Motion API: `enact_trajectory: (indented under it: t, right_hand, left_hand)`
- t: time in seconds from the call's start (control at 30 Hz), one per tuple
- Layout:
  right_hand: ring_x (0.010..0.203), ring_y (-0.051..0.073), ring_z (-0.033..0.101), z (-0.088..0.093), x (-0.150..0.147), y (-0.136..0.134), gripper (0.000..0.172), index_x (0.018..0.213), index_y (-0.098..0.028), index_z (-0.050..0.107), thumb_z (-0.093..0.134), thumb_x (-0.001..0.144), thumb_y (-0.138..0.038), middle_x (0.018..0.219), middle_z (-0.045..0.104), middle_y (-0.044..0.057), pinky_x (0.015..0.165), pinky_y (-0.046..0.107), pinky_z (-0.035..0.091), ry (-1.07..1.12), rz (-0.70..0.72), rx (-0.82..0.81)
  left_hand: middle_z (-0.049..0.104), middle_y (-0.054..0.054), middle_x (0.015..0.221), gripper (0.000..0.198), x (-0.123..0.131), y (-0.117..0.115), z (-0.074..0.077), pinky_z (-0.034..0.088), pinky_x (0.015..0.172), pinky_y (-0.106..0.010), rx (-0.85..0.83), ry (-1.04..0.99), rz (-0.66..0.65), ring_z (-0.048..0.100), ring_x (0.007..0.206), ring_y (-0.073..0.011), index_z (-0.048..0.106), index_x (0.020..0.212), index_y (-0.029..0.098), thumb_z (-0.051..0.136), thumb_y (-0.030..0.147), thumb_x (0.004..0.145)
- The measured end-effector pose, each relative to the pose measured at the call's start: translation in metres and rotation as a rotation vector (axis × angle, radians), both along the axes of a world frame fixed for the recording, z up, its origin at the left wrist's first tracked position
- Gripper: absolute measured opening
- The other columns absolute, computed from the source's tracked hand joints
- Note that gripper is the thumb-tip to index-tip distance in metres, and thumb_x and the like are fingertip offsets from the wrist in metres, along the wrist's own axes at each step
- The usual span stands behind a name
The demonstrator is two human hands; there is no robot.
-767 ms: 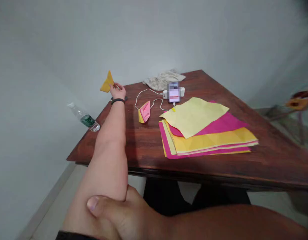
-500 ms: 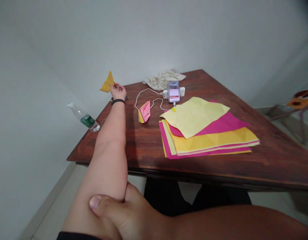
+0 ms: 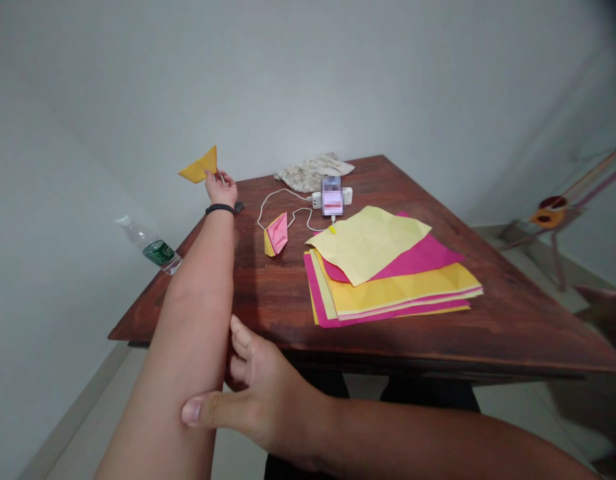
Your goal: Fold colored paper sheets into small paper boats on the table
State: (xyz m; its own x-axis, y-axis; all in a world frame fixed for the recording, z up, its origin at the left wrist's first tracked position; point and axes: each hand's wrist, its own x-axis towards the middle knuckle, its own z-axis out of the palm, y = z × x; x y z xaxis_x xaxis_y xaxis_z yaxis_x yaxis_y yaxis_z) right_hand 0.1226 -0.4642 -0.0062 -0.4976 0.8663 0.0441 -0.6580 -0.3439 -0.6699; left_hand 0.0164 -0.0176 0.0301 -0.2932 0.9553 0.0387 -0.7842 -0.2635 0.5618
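Note:
My left arm reaches out over the far left of the table [image 3: 268, 300]. Between the fingers and thumb of my left hand [image 3: 222, 189] is a yellow paper boat [image 3: 201, 165], raised in front of the wall. My right hand [image 3: 261, 383] holds my left forearm [image 3: 188, 333] near the elbow, thumb on top and curled fingers along its far side. A pink and yellow folded paper boat [image 3: 277, 235] rests on the table to the right of my left wrist.
Right of the folded boat lies a stack of coloured paper [image 3: 398, 293] topped by a pale yellow sheet [image 3: 373, 243]. Behind are a phone [image 3: 332, 197], a white power strip or charger [image 3: 347, 195] with cable, and a crumpled cloth [image 3: 315, 173]. A water bottle [image 3: 153, 247] stands by the left edge.
The view has shifted, so the table sits further left and lower. My left hand has turned the yellow paper boat to lie flatter. The right hand's fingers now show beside the forearm.

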Motion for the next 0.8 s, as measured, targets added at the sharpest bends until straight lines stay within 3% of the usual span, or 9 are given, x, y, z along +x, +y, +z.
enact_trajectory:
  t: [0.1, 0.2, 0.3, 0.5, 0.6, 0.67, 0.73, 0.8]
  right_hand:
    - [0.126, 0.028, 0.057, -0.001, -0.006, 0.006, 0.091, 0.131, -0.024, 0.056, 0.095, 0.050, -0.040, 0.131, 0.064, 0.007, 0.109, 0.043, 0.041, 0.137, 0.078, -0.051]
    - [0.122, 0.027, 0.060, -0.017, -0.020, 0.015, 0.078, 0.117, -0.021, 0.065, 0.082, 0.057, -0.067, 0.123, 0.069, 0.008, 0.106, 0.043, 0.042, 0.204, 0.108, -0.235]
    - [0.115, 0.033, 0.064, -0.034, -0.031, 0.025, 0.089, 0.106, -0.018, 0.068, 0.064, 0.053, -0.089, 0.111, 0.073, 0.012, 0.097, 0.049, 0.049, 0.272, 0.222, -0.277]
    - [0.107, 0.037, 0.067, -0.041, -0.038, 0.042, 0.097, 0.102, -0.016, 0.069, 0.036, 0.062, -0.099, 0.100, 0.075, 0.015, 0.085, 0.055, 0.054, 0.282, 0.229, -0.389]
    - [0.113, 0.034, 0.065, -0.042, -0.038, 0.054, 0.090, 0.108, -0.017, 0.068, 0.041, 0.069, -0.093, 0.111, 0.073, 0.014, 0.090, 0.051, 0.054, 0.267, 0.083, -0.416]
    - [0.120, 0.030, 0.062, -0.041, -0.027, 0.067, 0.078, 0.116, -0.020, 0.065, 0.051, 0.074, -0.083, 0.123, 0.069, 0.011, 0.097, 0.046, 0.050, 0.229, -0.177, -0.364]
    - [0.127, 0.023, 0.057, -0.037, -0.001, 0.082, 0.062, 0.122, -0.023, 0.060, 0.069, 0.075, -0.061, 0.135, 0.063, 0.006, 0.106, 0.038, 0.044, 0.131, -0.423, -0.252]
    - [0.128, 0.021, 0.056, -0.030, 0.038, 0.100, 0.057, 0.125, -0.026, 0.058, 0.073, 0.075, -0.051, 0.135, 0.063, 0.004, 0.106, 0.037, 0.042, 0.020, -0.576, -0.092]
  left_hand:
    - [0.059, 0.003, 0.071, 0.023, 0.011, -0.007, 0.009, 0.042, 0.051, -0.010, 0.003, -0.039, -0.003, 0.060, 0.056, -0.0038, 0.058, 0.090, 0.021, 0.052, 0.041, 0.099]
    - [0.058, 0.003, 0.070, 0.024, 0.022, -0.015, 0.014, 0.040, 0.049, -0.010, 0.011, -0.059, -0.021, 0.059, 0.054, -0.0037, 0.058, 0.088, 0.021, 0.054, 0.043, 0.097]
    - [0.057, 0.004, 0.068, 0.024, 0.034, -0.021, 0.017, 0.039, 0.047, -0.011, 0.023, -0.078, -0.045, 0.057, 0.052, -0.0034, 0.057, 0.085, 0.020, 0.057, 0.042, 0.096]
    - [0.057, 0.006, 0.069, 0.021, 0.065, -0.038, 0.013, 0.040, 0.048, -0.010, 0.021, -0.104, -0.107, 0.057, 0.052, -0.0027, 0.056, 0.084, 0.021, 0.063, 0.038, 0.093]
    - [0.055, 0.007, 0.065, 0.019, 0.084, -0.055, 0.006, 0.041, 0.047, -0.011, -0.015, -0.023, -0.104, 0.055, 0.048, -0.0030, 0.054, 0.083, 0.021, 0.064, 0.035, 0.092]
    - [0.055, 0.007, 0.063, 0.018, 0.094, -0.071, -0.002, 0.042, 0.046, -0.012, -0.030, 0.122, -0.085, 0.056, 0.047, -0.0042, 0.053, 0.084, 0.021, 0.067, 0.033, 0.090]
    - [0.056, 0.007, 0.061, 0.019, 0.096, -0.089, -0.012, 0.043, 0.045, -0.013, -0.002, 0.321, -0.087, 0.057, 0.047, -0.0056, 0.054, 0.082, 0.020, 0.069, 0.031, 0.087]
    - [0.058, 0.005, 0.061, 0.021, 0.089, -0.109, -0.024, 0.041, 0.042, -0.013, 0.084, 0.562, -0.118, 0.058, 0.046, -0.0069, 0.056, 0.079, 0.018, 0.072, 0.032, 0.083]
